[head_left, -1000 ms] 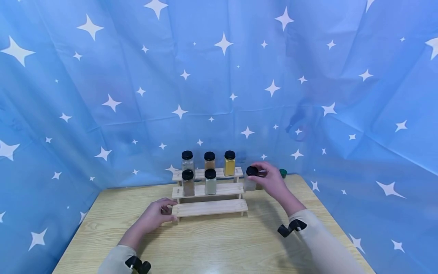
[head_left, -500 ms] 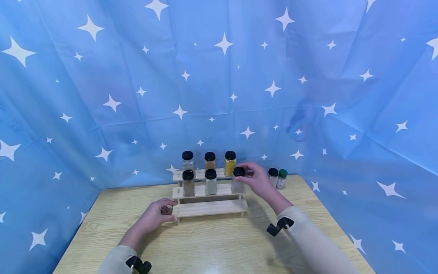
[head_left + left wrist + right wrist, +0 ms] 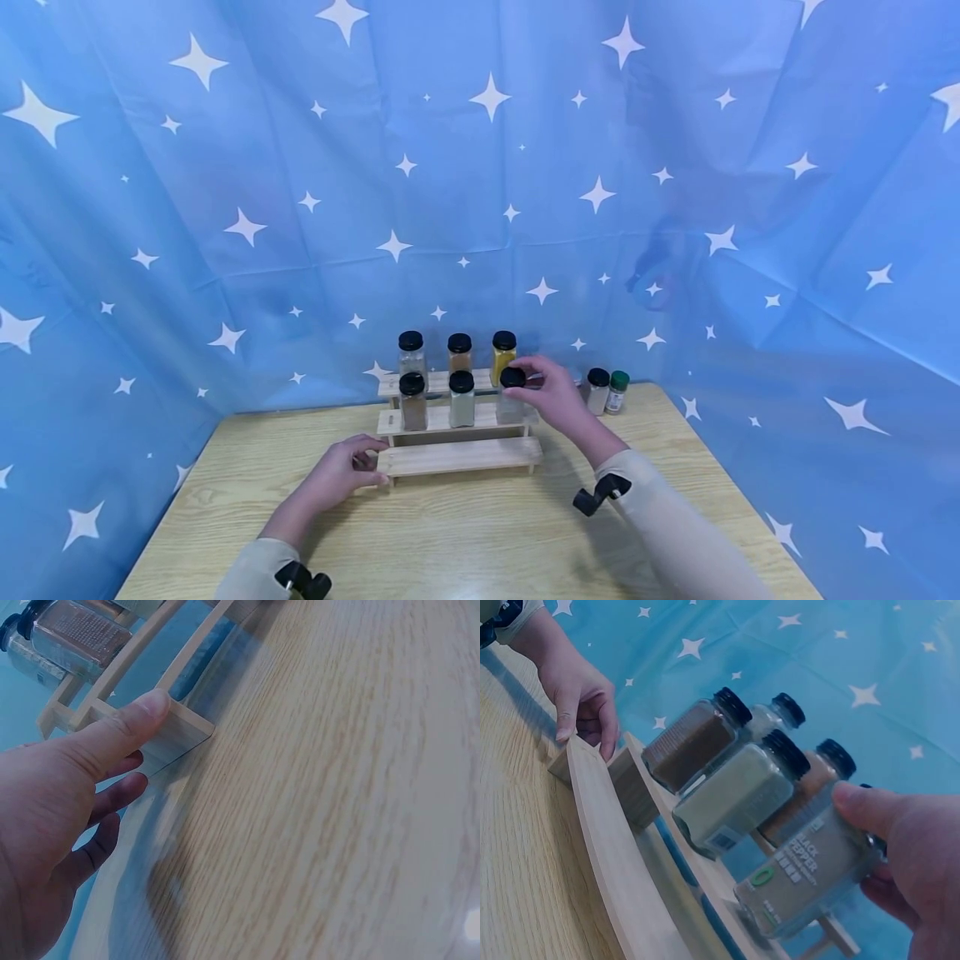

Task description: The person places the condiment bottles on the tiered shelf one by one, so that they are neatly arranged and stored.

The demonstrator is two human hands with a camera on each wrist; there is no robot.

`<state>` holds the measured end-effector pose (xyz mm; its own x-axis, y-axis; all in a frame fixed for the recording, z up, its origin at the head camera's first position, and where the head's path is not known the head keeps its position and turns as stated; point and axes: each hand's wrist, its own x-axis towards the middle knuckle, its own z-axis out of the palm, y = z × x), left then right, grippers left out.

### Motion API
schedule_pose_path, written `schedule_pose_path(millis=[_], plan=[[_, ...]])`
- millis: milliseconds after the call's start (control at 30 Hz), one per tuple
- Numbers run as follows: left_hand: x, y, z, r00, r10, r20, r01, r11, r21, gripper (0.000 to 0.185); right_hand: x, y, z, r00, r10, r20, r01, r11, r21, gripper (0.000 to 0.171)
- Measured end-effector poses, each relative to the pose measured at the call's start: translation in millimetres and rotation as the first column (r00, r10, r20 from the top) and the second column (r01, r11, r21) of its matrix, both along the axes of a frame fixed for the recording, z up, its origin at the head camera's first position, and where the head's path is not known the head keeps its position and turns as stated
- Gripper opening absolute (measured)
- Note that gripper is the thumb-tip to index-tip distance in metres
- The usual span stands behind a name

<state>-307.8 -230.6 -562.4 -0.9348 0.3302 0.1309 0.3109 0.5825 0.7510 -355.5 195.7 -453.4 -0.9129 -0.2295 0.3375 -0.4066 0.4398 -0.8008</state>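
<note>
The right hand [image 3: 555, 398] grasps a pepper jar [image 3: 511, 397] at the middle shelf's three-o'clock end; the left hand [image 3: 341, 471] steadies the rack [image 3: 459, 456]. Five jars shelved; two jars [image 3: 606, 391] wait at three o'clock.

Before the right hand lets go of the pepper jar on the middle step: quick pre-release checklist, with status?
1. Right hand grips the black pepper jar near its cap: ok.
2. Jar lined up with the free right end of the middle step, beside the pale-green jar: ok.
3. Jar base fully seated on the step: cannot tell; the wrist view does not show the contact clearly.
4. Left hand touches the left end of the bottom step, steadying the rack: ok.
5. Three top-step jars, including the yellow jar, upright behind: ok.
</note>
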Motion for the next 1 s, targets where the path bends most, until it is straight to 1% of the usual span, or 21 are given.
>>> schedule_pose_path(millis=[333,433,667,767,1000], plan=[[0.6,0,-1.2,1.000,-0.005,0.002,0.005,1.000,0.007,0.057,-2.8,-2,-8.4,1.000,0.010,-0.022,-0.009,1.000,0.015,0.043],[-0.4,0,-1.2,1.000,-0.002,0.006,0.002,1.000,0.006,0.058,-3.0,-2,-10.3,0.999,0.007,-0.035,-0.007,1.000,0.006,0.045],[-1.5,-1,-1.1,1.000,-0.003,0.004,0.003,1.000,0.009,0.059,-3.2,-3,-12.6,0.999,0.009,-0.034,-0.010,1.000,-0.021,0.045],[-1.5,-2,-1.4,1.000,-0.002,0.001,0.002,1.000,0.006,0.059,-4.4,-3,-14.0,0.999,0.009,-0.045,-0.010,1.000,-0.023,0.044],[-3.5,-2,-3.1,1.000,0.000,0.020,0.000,1.000,0.007,0.059,-4.6,-5,-16.3,0.999,-0.001,-0.050,0.000,1.000,-0.018,0.045]])
